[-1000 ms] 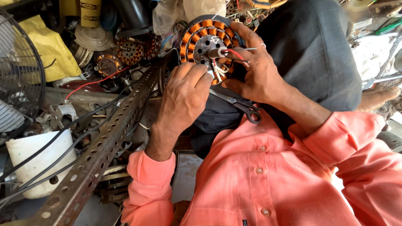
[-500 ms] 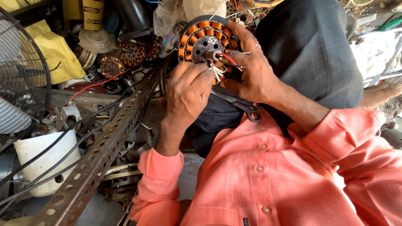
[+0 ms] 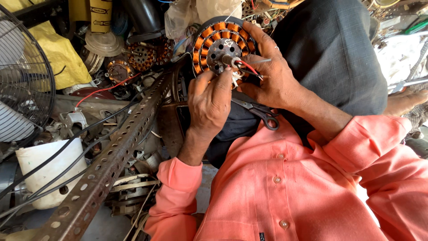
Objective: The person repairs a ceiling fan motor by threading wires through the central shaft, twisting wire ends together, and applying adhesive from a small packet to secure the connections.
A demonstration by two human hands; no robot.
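- Fan motor stator [image 3: 223, 47], round, copper windings around a grey metal hub, upper centre of frame, resting against the person's dark-trousered thigh [image 3: 330, 53].
- Right hand [image 3: 272, 73] right of centre, cupping the stator's right rim; fingers curled over the top edge, thumb near the hub. Closed around the stator, holding it.
- Left hand [image 3: 209, 100] centre frame, just below the stator; fingertips pinched narrow at the wire leads [image 3: 243, 71] coming off the hub. Red lead visible, plus pale ones; exact grip on them hidden by the fingers, can't tell which wire is pinched.
- Scissors [image 3: 261, 114], dark handles, lying on the lap just below the right hand, between the two wrists. Not held.
- Person wears a salmon button shirt [image 3: 285, 187], fills the lower right.
- Perforated rusty angle bar [image 3: 111, 160] runs diagonally from lower left up toward the centre, left of the left forearm.
- White plastic container [image 3: 49, 169] lower left, black cables crossing over it.
- Wire fan guard [image 3: 22, 85] at left edge.
- Yellow cloth [image 3: 58, 58] upper left, behind the guard.
- More copper-wound motor parts [image 3: 142, 56] piled upper left of centre, near the stator but apart from it.
- Red wire [image 3: 104, 89] trails across the clutter left of centre.
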